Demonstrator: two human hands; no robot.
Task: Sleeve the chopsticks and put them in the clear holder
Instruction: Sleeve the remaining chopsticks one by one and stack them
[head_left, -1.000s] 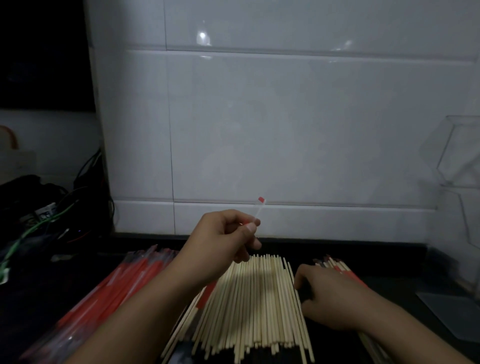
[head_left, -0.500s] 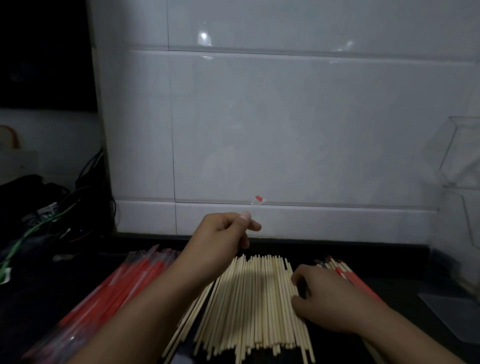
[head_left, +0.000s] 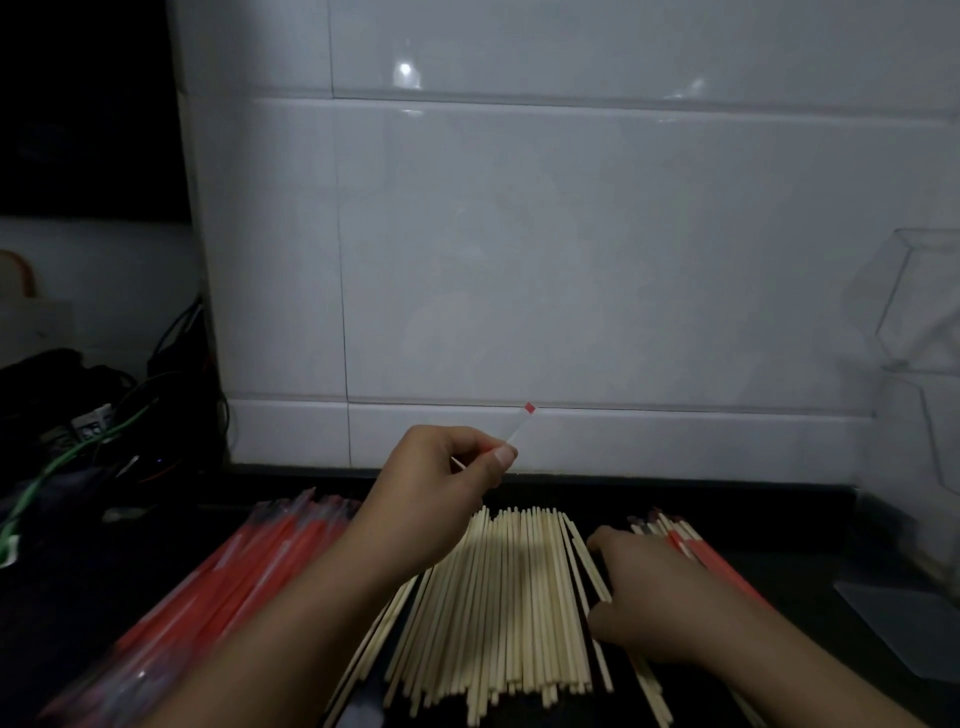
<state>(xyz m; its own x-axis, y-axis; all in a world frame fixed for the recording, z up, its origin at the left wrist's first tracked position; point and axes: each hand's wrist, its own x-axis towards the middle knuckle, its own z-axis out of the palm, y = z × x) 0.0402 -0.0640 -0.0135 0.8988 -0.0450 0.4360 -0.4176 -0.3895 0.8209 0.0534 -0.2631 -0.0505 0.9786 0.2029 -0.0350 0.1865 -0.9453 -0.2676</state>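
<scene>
A wide pile of bare wooden chopsticks (head_left: 498, 597) lies on the dark counter in front of me. My left hand (head_left: 441, 499) is raised above the pile and pinches a thin clear sleeve (head_left: 521, 423) with a red tip that points up and right. My right hand (head_left: 644, 597) rests on the right edge of the pile, fingers curled down onto a few sticks. A stack of red and clear sleeves (head_left: 208, 587) lies to the left. Several sleeved chopsticks (head_left: 701, 556) lie to the right, partly under my right hand. The clear holder (head_left: 919, 322) stands at the far right.
A white tiled wall (head_left: 571, 234) rises right behind the counter. Tangled cables and dark gear (head_left: 78, 426) crowd the left side. A flat clear sheet (head_left: 909, 618) lies on the counter at the right.
My left hand lifted the sleeve a little and turned it. My right hand slid left along the pile's right edge, onto the bare sticks.
</scene>
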